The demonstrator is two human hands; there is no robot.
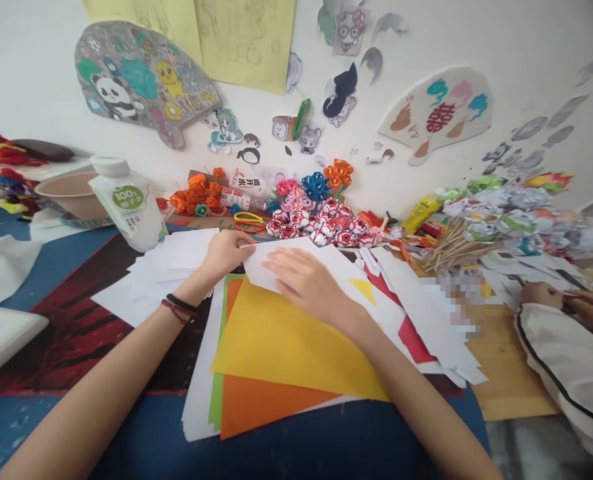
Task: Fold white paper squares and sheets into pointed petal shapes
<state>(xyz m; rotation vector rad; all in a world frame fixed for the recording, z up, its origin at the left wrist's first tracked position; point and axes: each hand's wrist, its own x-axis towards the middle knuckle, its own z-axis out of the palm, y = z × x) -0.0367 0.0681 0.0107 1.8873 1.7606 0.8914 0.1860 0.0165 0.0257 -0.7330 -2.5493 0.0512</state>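
Observation:
My left hand (229, 250), with dark bands at the wrist, pinches the left corner of a white sheet of paper (261, 267). Across that sheet lies my right hand (309, 283), fingers stretched out and slightly blurred, covering part of it. Below both hands is a stack of coloured paper, with a yellow sheet (286, 340) on top, an orange sheet (266, 407) under it, and green and white edges showing at the left. Loose white sheets (146, 287) are piled left of my left hand. More white paper strips (421, 307) and red pieces lie to the right.
A white bottle (129, 203) stands beside a beige bowl (76, 193) at the back left. Red-and-white paper flowers (329, 223) line the wall. Stick-stemmed flowers (481, 217) lie at the right. A co-worker's hands (566, 300) are at the far right.

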